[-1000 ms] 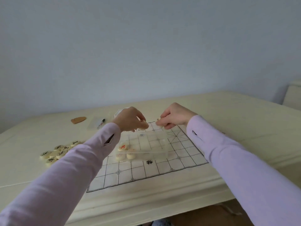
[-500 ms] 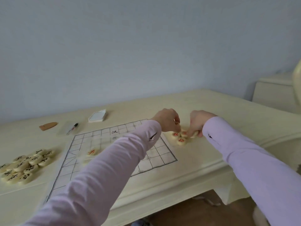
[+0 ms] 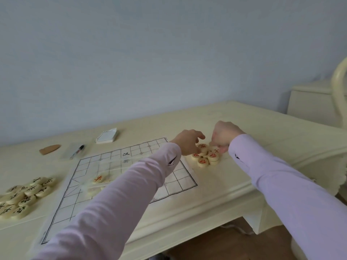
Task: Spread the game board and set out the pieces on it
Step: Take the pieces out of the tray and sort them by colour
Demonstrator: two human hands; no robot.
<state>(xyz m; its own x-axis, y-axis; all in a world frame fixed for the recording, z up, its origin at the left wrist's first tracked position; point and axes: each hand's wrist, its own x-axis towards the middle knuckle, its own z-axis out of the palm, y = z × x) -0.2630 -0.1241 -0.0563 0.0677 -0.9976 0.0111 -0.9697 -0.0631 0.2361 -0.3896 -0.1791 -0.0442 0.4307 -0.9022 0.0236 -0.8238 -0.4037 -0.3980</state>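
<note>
The white paper game board lies flat on the cream table, with my left sleeve across it. A clear box with a red-marked piece on top sits on the board's left part. Just off the board's far right corner is a heap of red-marked round pieces. My left hand hovers over that heap with loosened fingers, the index stretched out. My right hand is curled, its fingertips down on the heap's right side; what they hold is hidden. A pile of black-marked pieces lies at the far left.
Behind the board are a small spiral notepad, a pen in a clear sleeve and a flat brown object. The table's moulded front edge runs below my arms. A cream cabinet and a chair back stand at right.
Both hands travelled from above the clear box to the red heap right of the board, and the view swung right with them. My left hand's fingers have loosened over the heap.
</note>
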